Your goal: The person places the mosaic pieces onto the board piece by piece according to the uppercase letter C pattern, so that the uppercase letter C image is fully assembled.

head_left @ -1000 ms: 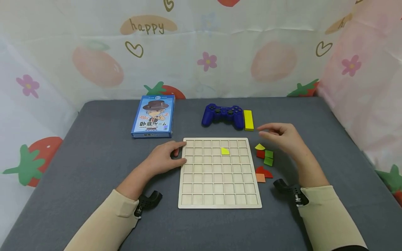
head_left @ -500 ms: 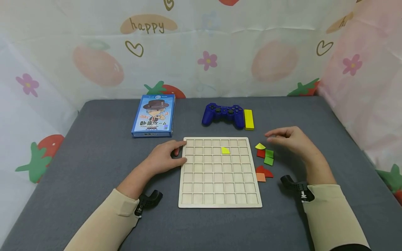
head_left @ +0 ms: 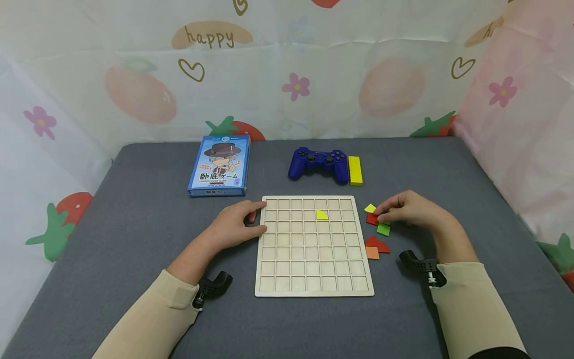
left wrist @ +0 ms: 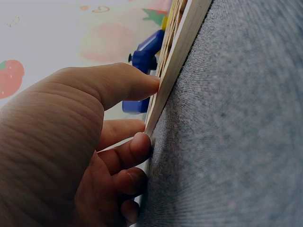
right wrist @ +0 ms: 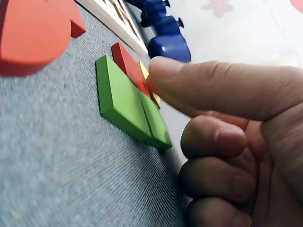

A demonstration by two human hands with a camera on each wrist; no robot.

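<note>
A wooden grid board (head_left: 314,290) lies in the middle of the grey table, with one yellow quarter-round piece (head_left: 321,215) in a cell of its second row. My left hand (head_left: 257,217) rests against the board's left edge (left wrist: 182,52), thumb and a fingertip touching it. Right of the board lie a yellow piece (head_left: 369,208), a red piece (head_left: 371,219), a green piece (head_left: 383,230), a red shape (head_left: 377,244) and an orange square (head_left: 372,253). My right hand (head_left: 380,215) is down on this group. A fingertip touches the red piece (right wrist: 127,64) beside the green pieces (right wrist: 118,99); a grip is not visible.
A blue game controller (head_left: 319,163) and a long yellow block (head_left: 355,171) lie behind the board. A blue card-game box (head_left: 218,166) sits at the back left. Printed fabric walls enclose the table on three sides.
My right hand has moved right from near the yellow block, then come down onto the loose pieces, covering the upper green one. The left hand and the board stayed still.
</note>
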